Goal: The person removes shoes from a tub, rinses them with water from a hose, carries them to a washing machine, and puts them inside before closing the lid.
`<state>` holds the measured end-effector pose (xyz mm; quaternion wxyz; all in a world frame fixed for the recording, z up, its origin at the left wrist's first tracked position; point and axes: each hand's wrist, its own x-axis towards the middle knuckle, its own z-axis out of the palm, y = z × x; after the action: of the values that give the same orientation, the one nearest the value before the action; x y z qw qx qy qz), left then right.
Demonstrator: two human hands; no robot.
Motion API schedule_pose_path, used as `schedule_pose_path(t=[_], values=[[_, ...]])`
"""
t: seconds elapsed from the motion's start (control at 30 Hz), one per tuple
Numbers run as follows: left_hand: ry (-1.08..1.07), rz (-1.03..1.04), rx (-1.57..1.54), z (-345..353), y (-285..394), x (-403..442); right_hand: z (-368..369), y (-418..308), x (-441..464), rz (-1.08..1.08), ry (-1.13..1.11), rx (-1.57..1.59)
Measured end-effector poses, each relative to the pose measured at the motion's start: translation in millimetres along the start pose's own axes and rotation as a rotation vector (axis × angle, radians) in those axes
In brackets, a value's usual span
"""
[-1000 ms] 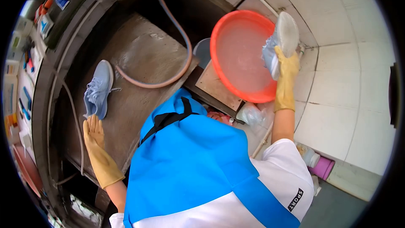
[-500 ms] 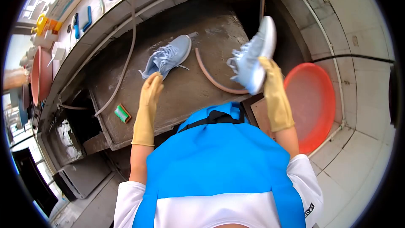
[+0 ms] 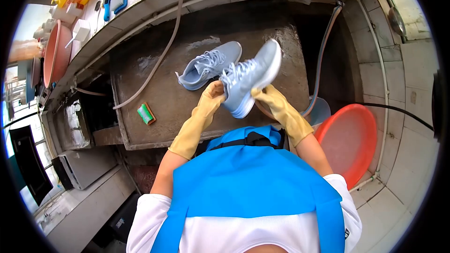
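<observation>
Both my hands wear yellow rubber gloves. My right hand grips a light blue sneaker with a white sole, tilted with its toe up and to the right above the counter. At the sneaker's heel end, my left hand has its fingers pressed together at the shoe's edge; its fingertips are partly hidden. The other light blue sneaker lies upright on the dark counter just behind, its laces showing. A green and orange scrubbing brush rests on the counter to the left of my hands.
A red basin of cloudy water stands at the right, beside a grey-blue bucket. One hose hangs down at the right, another crosses the counter's left. Brushes and bottles stand on the back ledge.
The held sneaker has come from above the red basin to over the counter. My left hand has moved right, to its heel end. The view has turned left.
</observation>
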<state>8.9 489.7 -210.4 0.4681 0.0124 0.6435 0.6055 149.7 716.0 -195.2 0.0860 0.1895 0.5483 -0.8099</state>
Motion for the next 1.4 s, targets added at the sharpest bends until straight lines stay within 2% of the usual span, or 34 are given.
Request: schedule_pose_path(t=[0.07, 0.13, 0.17, 0.2, 0.27, 0.3, 0.4, 0.47, 0.53, 0.57, 0.6, 0.63, 0.67, 0.73, 0.8, 0.83, 0.87, 0.93, 1.0, 1.1, 1.13, 1.2, 1.27, 1.3, 1.37, 1.4], values=[[0.072, 0.013, -0.005, -1.4, -11.1, 0.5, 4.9, -23.9, -4.2, 0.037, -0.002, 0.037], [0.283, 0.157, 0.031, -6.0, -28.0, 3.2, -14.7, -4.8, 5.0, 0.095, -0.016, -0.765], [0.335, 0.357, 0.278, -12.5, -32.9, -1.9, -22.9, 8.8, 8.7, 0.122, -0.021, -1.173], [0.325, 0.526, 0.476, -25.8, -37.2, -3.3, -21.9, 5.6, 8.4, 0.129, -0.018, -1.169], [0.474, 0.658, 0.564, -42.9, -55.9, -5.8, -15.9, -4.9, 6.9, 0.124, 0.169, -1.274], [0.516, 0.661, 0.627, -48.9, -53.0, -9.3, -27.4, 42.4, 13.3, -0.083, 0.382, -1.375], [0.629, 0.695, 0.743, -83.9, -74.1, 8.4, -25.2, 16.9, 46.2, -0.134, 0.39, -1.228], [0.655, 0.713, 0.831, -83.8, -54.6, 16.2, -19.6, 3.2, 67.5, -0.336, 0.383, -1.39], [0.668, 0.653, 0.677, -82.8, -40.0, 27.4, -24.5, 8.5, 92.9, -0.394, 0.362, -1.466], [0.684, 0.703, 0.611, -82.5, -34.4, 35.6, -27.4, 6.2, 103.5, -0.393, 0.365, -1.461], [0.681, 0.702, 0.615, -82.5, -27.4, 42.7, -27.3, -2.5, 111.2, -0.297, 0.34, -1.399], [0.663, 0.736, 0.494, -81.5, -17.1, 49.0, -26.4, -12.8, 118.5, -0.202, 0.314, -1.337], [0.645, 0.766, 0.373, -80.3, -7.2, 55.3, -25.2, -22.9, 126.4, -0.201, 0.315, -1.333], [0.689, 0.786, 0.501, -77.4, 0.0, 60.5, -22.5, -43.1, 133.8, -0.268, 0.478, -1.328], [0.729, 0.849, 0.882, -75.9, 0.5, 62.9, -33.0, -50.9, 136.9, -0.311, 0.494, -1.33], [0.729, 0.848, 0.881, -71.5, 2.8, 58.5, -44.7, -42.5, 135.9, -0.391, 0.547, -1.391], [0.676, 0.881, 0.937, -67.6, 4.1, 48.9, -58.4, -34.3, 133.4, -0.47, 0.602, -1.45], [0.559, 0.941, 1.044, -58.3, 3.0, 22.3, -79.8, -34.6, 110.7, -0.403, 0.639, -1.387], [0.61, 0.833, 1.157, -45.9, 7.5, -4.3, -109.0, -37.0, 84.7, -0.202, 0.678, -1.308], [0.549, 0.793, 1.168, -11.2, 26.7, -32.6, -162.5, -27.1, 52.5, -0.177, 0.888, -1.159], [0.39, 0.794, 1.115, -2.4, 27.7, -33.6, -179.0, -34.7, 42.2, -0.135, 0.95, -1.12], [0.134, 0.75, 0.997, 15.5, 17.2, -23.6, -228.0, -38.1, 38.8, -0.281, 1.066, -1.246], [-0.013, 0.557, 0.943, 37.8, 11.7, -4.9, -266.8, -62.0, 40.8, -0.41, 1.23, -1.376], [-0.037, 0.576, 0.929, 45.8, 9.9, 8.3, -285.1, -79.6, 43.8, -0.432, 1.301, -1.44], [-0.138, 0.183, 0.982, 55.6, -0.3, 34.2, -331.8, -107.6, 56.5, -0.368, 1.381, -1.582], [-0.138, 0.183, 0.983, 62.2, -6.7, 49.6, -351.8, -120.9, 61.9, -0.33, 1.38, -1.649]])
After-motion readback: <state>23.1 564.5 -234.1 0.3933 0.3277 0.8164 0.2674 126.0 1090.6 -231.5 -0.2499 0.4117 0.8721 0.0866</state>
